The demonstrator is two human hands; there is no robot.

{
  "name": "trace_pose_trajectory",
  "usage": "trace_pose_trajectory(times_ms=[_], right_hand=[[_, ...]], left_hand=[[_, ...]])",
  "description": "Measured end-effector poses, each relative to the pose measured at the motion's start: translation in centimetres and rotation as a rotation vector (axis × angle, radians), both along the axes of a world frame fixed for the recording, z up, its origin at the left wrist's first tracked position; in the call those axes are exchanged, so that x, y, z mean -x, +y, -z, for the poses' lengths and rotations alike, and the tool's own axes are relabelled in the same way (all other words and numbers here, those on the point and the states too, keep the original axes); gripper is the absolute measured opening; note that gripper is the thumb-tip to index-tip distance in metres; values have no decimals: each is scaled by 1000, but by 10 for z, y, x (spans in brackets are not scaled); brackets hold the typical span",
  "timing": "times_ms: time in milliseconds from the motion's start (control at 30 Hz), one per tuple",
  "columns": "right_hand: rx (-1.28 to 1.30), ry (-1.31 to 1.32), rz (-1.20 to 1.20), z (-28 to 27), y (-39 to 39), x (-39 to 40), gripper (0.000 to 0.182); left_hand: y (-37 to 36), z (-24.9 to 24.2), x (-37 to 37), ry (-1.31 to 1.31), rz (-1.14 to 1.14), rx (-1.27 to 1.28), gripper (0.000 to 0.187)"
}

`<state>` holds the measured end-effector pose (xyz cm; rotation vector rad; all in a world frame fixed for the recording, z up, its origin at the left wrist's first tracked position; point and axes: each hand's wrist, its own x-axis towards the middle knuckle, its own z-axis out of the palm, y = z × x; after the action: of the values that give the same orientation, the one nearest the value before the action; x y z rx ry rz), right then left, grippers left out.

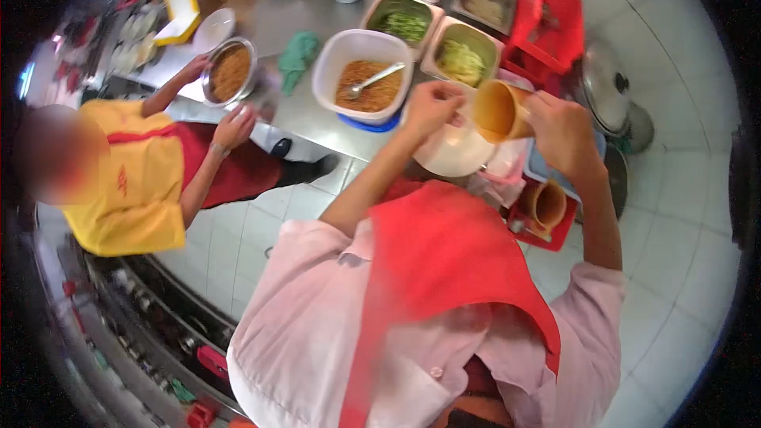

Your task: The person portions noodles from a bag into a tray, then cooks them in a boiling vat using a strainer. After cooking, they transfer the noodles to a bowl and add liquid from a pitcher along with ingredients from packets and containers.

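My right hand is wrapped round a brown-orange cup, tilted with its mouth toward my left hand. My left hand has its fingers pinched together beside the cup's mouth, over the rim of a white plate; I cannot tell what the pinch holds. Just left of my left hand, a white square tub contains brown crumbly food with a metal spoon lying in it. Behind my hands, a metal pan of pale green sliced vegetable sits on the counter.
A second brown cup stands in a red tray at right. Behind are chopped greens, a red bin and a lidded pot. At left, a co-worker in yellow holds a metal bowl; a green cloth lies between us.
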<state>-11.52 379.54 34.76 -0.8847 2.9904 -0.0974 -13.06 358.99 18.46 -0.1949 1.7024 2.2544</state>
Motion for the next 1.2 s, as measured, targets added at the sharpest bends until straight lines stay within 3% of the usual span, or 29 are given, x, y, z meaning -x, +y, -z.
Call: trace_pose_trajectory(times_ms=[267, 733, 867, 933, 1033, 1200], right_hand=[[-13, 2, -7, 2, 0, 2, 11], [-53, 56, -66, 0, 1, -4, 17], [17, 124, -105, -2, 0, -7, 12], [-10, 70, -68, -6, -2, -8, 21], [46, 110, -102, 2, 1, -6, 9], [147, 87, -82, 17, 15, 0, 9]], left_hand=[[0, -8, 0, -49, -48, -94, 17], [-6, -13, -3, -65, -18, -11, 18], [-8, -14, -4, -54, -16, -28, 18], [-8, -15, -6, -41, -20, -24, 19], [-8, -17, -6, -22, -30, 6, 17], [-10, -17, -5, 41, 15, 71, 17]])
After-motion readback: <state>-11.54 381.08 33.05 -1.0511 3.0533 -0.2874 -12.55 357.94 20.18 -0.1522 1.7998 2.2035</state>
